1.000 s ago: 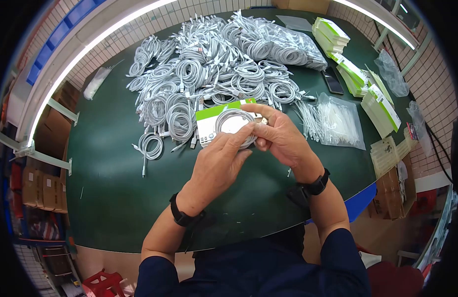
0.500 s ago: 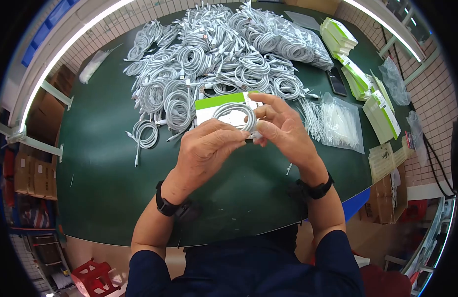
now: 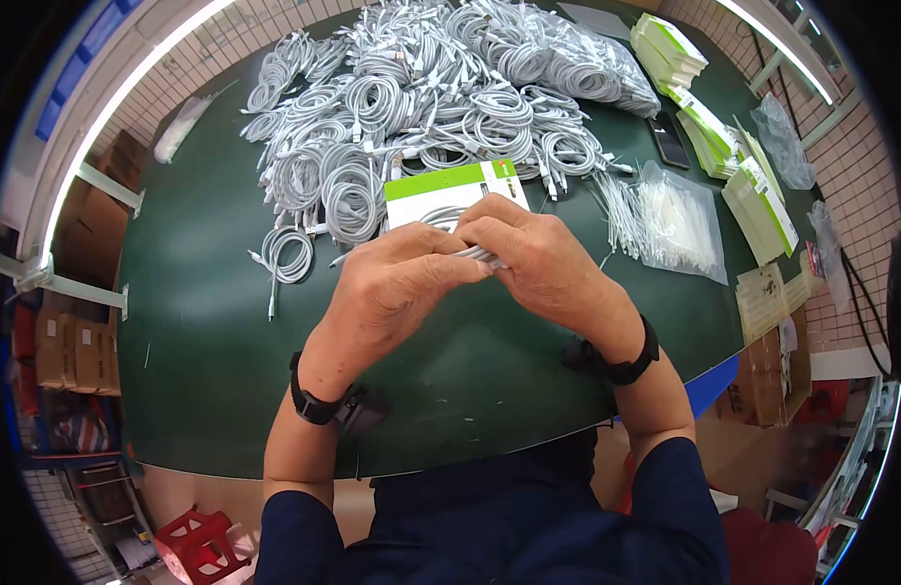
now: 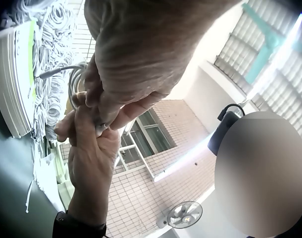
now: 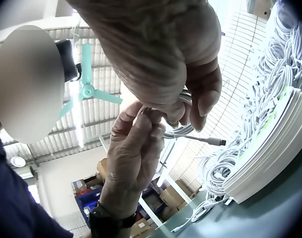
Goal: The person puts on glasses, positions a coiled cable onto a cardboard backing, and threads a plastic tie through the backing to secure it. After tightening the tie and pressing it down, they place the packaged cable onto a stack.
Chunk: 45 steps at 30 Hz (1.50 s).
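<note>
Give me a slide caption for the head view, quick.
Left hand and right hand grip a coiled white cable over a green-topped card.

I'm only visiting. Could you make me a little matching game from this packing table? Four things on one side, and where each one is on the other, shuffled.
Things:
1. coiled cable
2. cable heap
3. black phone
4. bag of white ties

Places:
A. flat on the table, between the cable heap and the green-and-white packs
B. on the table, just right of the right hand
C. pinched between the left hand and the right hand
D. piled across the table's far side

Pairs: 1-C, 2-D, 3-A, 4-B
</note>
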Each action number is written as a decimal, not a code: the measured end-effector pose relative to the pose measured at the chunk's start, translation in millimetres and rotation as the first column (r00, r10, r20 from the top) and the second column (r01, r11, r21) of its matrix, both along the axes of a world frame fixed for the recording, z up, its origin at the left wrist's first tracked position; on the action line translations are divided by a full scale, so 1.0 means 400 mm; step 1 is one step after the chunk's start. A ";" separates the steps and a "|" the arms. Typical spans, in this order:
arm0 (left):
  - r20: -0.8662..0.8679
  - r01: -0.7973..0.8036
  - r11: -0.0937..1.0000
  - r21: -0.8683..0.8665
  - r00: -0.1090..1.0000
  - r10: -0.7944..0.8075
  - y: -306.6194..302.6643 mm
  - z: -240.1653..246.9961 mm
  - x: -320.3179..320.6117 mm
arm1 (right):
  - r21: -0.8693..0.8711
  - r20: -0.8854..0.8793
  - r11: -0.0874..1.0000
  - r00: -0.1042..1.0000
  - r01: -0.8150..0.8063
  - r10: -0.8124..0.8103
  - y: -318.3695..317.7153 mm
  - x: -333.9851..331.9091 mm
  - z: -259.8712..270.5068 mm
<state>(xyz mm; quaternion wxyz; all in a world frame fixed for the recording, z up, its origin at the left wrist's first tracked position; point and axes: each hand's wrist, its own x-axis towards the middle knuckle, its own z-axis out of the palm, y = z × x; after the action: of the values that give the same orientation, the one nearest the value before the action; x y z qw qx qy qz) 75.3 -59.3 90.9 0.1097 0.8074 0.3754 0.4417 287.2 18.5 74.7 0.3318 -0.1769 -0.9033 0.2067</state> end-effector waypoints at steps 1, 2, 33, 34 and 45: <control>-0.019 0.011 1.000 -0.024 1.000 -0.012 -0.003 0.001 -0.004 | -0.004 0.015 1.000 1.000 -0.003 0.003 0.000 0.001 -0.005; -0.024 0.012 0.999 -0.042 1.000 -0.013 -0.006 0.002 -0.004 | -0.007 0.030 1.000 1.000 -0.007 0.007 -0.001 0.003 -0.010; -0.043 0.089 0.995 -0.034 0.995 -0.091 0.007 -0.010 0.010 | -0.626 -0.097 0.754 0.980 -0.196 0.174 0.006 0.081 0.037; -0.068 0.103 0.995 -0.020 0.992 -0.104 0.009 -0.007 0.010 | -0.650 -0.092 0.737 0.981 -0.188 0.170 0.007 0.083 0.043; -0.111 0.252 0.968 0.010 0.962 -0.249 0.066 -0.061 0.011 | -0.566 -0.091 0.816 0.993 -0.113 0.074 0.000 0.116 0.015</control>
<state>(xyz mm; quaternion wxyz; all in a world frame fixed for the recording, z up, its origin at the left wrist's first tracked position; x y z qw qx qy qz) 79.5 -32.9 66.6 0.1342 0.8724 0.2703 0.3844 333.4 18.6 80.9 0.2823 -0.2166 -0.7964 0.4890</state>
